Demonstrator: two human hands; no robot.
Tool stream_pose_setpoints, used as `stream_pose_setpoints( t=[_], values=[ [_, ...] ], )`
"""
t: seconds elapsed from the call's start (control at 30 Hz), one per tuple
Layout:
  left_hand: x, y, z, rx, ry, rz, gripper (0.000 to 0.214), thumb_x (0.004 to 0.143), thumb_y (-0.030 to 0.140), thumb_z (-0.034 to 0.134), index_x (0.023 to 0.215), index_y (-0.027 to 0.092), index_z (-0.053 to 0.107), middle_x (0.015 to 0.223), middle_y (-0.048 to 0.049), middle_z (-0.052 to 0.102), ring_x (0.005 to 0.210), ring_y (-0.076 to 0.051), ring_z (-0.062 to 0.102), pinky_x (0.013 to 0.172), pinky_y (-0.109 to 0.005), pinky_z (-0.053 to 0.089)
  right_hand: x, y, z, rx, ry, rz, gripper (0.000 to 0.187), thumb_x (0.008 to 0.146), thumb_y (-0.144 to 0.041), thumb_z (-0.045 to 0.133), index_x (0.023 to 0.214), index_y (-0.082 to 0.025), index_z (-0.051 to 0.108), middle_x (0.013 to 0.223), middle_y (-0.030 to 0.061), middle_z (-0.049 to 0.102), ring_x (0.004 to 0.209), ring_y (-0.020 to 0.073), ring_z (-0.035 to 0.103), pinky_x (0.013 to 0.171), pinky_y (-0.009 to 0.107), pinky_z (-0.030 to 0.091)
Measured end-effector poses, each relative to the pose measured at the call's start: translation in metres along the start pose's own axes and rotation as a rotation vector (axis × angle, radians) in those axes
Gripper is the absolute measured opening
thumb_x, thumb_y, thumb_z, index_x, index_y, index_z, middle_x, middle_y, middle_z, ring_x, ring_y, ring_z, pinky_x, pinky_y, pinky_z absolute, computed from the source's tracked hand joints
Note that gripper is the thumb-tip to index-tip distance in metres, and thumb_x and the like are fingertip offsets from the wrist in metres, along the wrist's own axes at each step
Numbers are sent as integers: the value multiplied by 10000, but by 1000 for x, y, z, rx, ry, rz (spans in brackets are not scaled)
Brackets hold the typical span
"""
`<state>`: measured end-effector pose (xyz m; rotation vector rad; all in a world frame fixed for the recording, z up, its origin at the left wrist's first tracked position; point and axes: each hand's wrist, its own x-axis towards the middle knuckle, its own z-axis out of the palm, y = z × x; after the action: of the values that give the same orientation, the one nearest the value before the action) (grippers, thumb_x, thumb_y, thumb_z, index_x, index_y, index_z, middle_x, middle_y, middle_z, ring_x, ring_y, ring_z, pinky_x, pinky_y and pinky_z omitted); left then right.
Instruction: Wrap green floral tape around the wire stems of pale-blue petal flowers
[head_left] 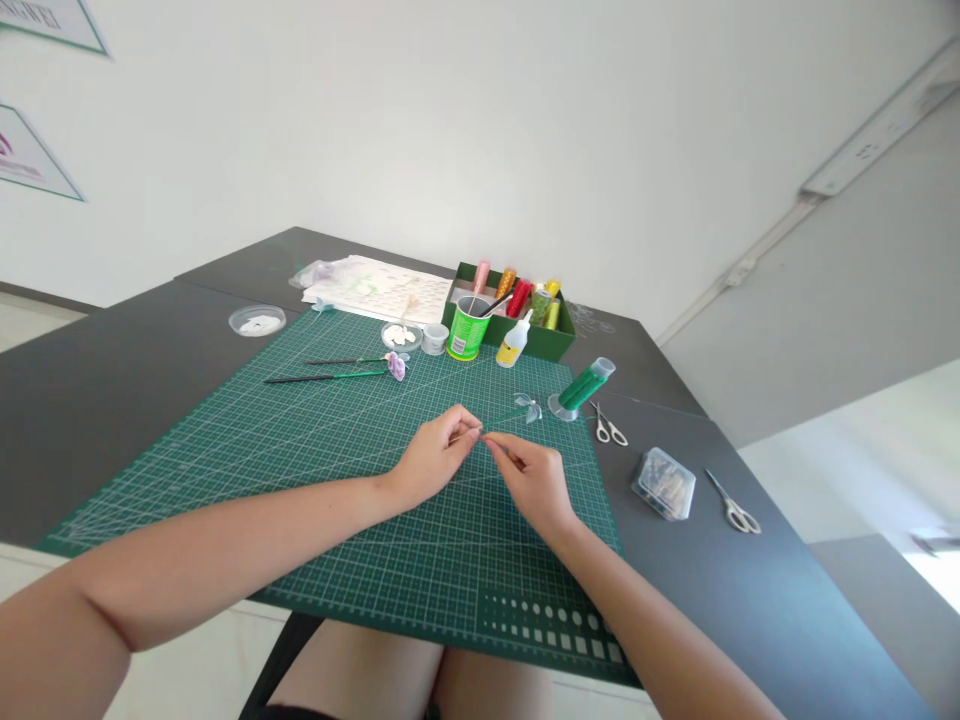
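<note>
Over the middle of the green cutting mat point(420, 560), my left hand point(439, 455) and my right hand point(529, 475) meet fingertip to fingertip. Both are closed in a pinch, and what lies between the fingers is too small to name. Just beyond them a pale blue flower-like piece point(529, 406) rests on the mat, with a thin green line running from it toward my fingers. A spool of green thread point(585, 388) stands on a clear base to the right. Farther left lie two dark, thin sticks, with a purple flower point(396, 366) at their right ends.
At the back, a green box point(553, 343) holds several coloured spools, behind a green can point(469, 335) and a glue bottle point(514, 342). Small scissors point(609, 425), a clear plastic box point(664, 484) and larger scissors point(736, 508) lie right. A dish point(257, 321) with white pieces sits left.
</note>
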<state>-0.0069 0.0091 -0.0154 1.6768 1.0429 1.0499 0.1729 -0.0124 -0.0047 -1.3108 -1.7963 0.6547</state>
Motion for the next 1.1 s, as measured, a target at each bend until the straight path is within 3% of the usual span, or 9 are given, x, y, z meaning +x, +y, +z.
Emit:
stream_pose_setpoints(
  t=[0.13,0.3,0.37,0.47,0.53,0.7,0.83,0.97,1.1],
  values=[
    [1,3,-6,201,-11,38,144,979,323,518,908,226,596,735,21,649,658,-172,583,614,-283,373,-3,-9,-12,-8,-68,-47,277,928,-362,609,910,-219,845,524,-20,513,474,114,325,495,276,278],
    [-1,5,-10,459,-60,74,138,991,289,512,944,251,636,771,36,698,674,-175,625,615,-282,347,-3,-16,-34,62,-268,-10,299,921,-405,643,923,-198,859,445,-46,401,461,96,240,457,261,203],
    [-2,7,-11,522,-71,80,151,1000,286,504,951,258,644,800,34,720,700,-181,649,617,-285,347,-1,-15,-45,109,-378,4,315,927,-425,643,950,-196,859,500,-18,525,466,96,279,444,254,211],
    [-2,9,-12,601,-76,108,171,1014,285,487,972,266,651,884,26,757,787,-199,690,635,-289,367,4,-13,-66,160,-528,-3,320,959,-415,616,1048,-216,849,756,47,730,530,119,446,462,247,311],
    [-2,10,-13,649,-70,134,177,1017,279,481,985,267,654,927,16,769,839,-207,704,651,-291,384,8,-10,-79,177,-618,0,313,964,-393,623,1140,-236,828,761,42,732,568,141,508,478,248,361],
    [-3,8,-14,703,-25,163,191,1034,286,467,960,258,641,876,9,758,811,-200,704,641,-288,388,11,-5,-95,172,-844,57,363,971,-366,634,1311,-308,746,620,-41,633,505,122,470,496,234,411],
    [-3,8,-14,679,-2,174,188,1039,292,470,954,256,634,859,20,753,782,-193,701,645,-287,392,10,-4,-92,151,-807,31,323,972,-341,625,1252,-302,781,730,-15,720,600,154,582,592,273,501],
    [-4,11,-14,671,-54,173,171,1021,270,493,954,257,650,913,19,773,835,-208,719,662,-291,404,11,-4,-97,174,-728,5,307,968,-306,621,1218,-270,796,872,15,796,716,182,684,678,303,566],
    [-8,15,-13,646,-136,190,181,1016,271,504,944,259,670,921,21,783,847,-209,728,672,-292,422,14,2,-109,177,-823,2,324,1003,-269,547,1208,-252,798,1161,55,799,1053,216,746,950,363,569]
  ],
)
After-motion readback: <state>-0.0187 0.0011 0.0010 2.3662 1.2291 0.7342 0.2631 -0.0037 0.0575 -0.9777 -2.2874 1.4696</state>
